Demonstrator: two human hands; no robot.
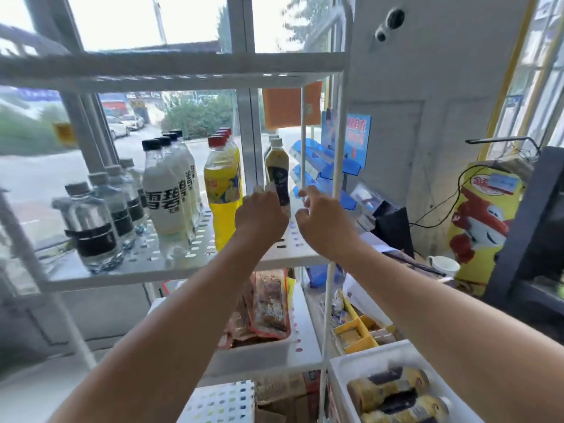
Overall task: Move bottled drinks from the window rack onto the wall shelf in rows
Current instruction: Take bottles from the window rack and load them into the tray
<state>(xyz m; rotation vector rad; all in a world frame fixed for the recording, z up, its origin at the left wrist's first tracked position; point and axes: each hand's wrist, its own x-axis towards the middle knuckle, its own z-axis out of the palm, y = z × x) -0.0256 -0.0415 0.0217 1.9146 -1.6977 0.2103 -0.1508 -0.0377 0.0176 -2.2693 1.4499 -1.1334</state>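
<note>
Nearest, at the lower right, a white plastic bin (338, 380) holds bottles lying on their sides, with yellow and dark labels too blurred to read. Above it a lower shelf carries red-edged snack packets (270, 309) in a white tray.

Both bare forearms reach up to the middle shelf of the white perforated metal window rack (122, 280). The left hand (261, 215) has its fingers curled against the lower left side of a slim bottle with a white cap, yellow-green drink and dark navy label (276, 175); the blur hides whether they close round it. The right hand (320, 221) is just right of that bottle, fingers loosely bent and spread, holding nothing. The bottle stands upright at the right end of the shelf, between the two hands, with a second like it right behind; its label writing cannot be made out.

To the left along the shelf stand rows running back to the window: red-capped bottles of yellow drink (221, 190), black-capped bottles with white labels (161, 196) printed "雪碧" in big black characters, and grey-capped clear water bottles with black bands (91, 224).

Farther right, a blue sign with red characters (358, 135) is unreadable, and a yellow box showing a red cartoon plane (485, 227) stands behind a white mug (444, 265)
</note>
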